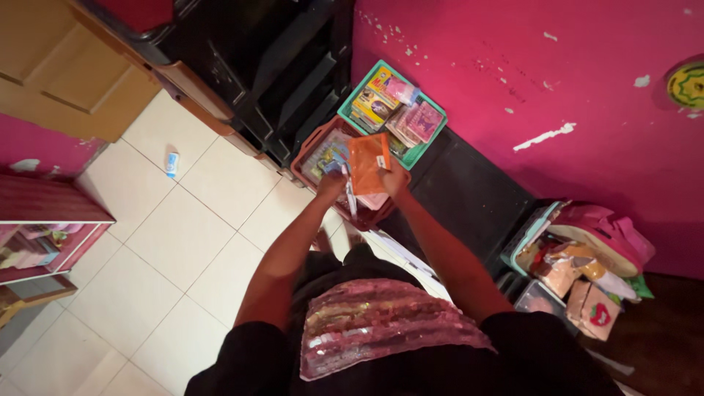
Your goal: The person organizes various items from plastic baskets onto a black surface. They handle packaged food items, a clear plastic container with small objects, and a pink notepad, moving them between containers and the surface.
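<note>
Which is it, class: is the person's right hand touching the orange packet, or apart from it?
Touching. The head view shows the right hand closed on the lower right edge of the orange packet, holding it up above the brown basket.
</note>
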